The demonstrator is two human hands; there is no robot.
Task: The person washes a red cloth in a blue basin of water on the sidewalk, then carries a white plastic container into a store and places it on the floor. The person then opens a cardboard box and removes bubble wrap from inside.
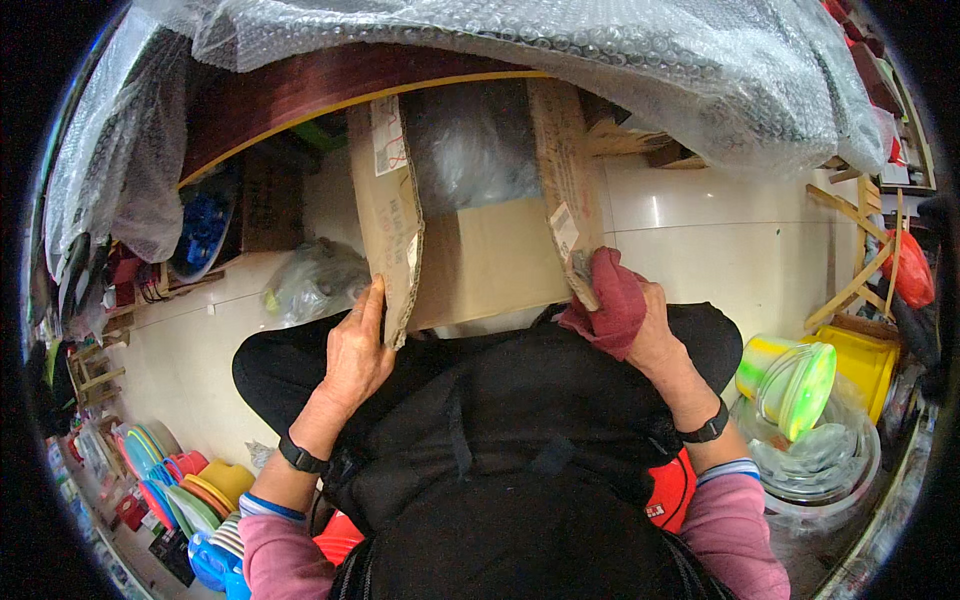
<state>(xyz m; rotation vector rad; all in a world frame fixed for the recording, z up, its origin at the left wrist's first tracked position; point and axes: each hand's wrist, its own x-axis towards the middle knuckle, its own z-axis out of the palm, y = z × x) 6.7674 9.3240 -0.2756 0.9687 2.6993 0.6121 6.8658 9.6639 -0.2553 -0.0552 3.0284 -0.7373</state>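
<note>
In front of my knees stands an open cardboard box [495,259], its far part beneath a table. A crumpled clear plastic bag [480,154] shows inside it. My left hand [360,341] grips the near end of the left flap [386,225], fingers on its outer face and the thumb hidden. A dark red cloth [611,304] is bunched in my right hand [654,322], pressed against the near end of the right flap [562,172]. The cloth covers most of the right fingers, so whether they also pinch the flap is unclear. Both flaps bear writing and labels.
Bubble wrap [570,45] drapes over the reddish table edge [315,97] above the box. A knotted plastic bag [319,281] lies left on the tiled floor. Basins and plates [202,487] stack at lower left. A yellow-green bucket [787,382] and a wooden rack [855,255] stand right.
</note>
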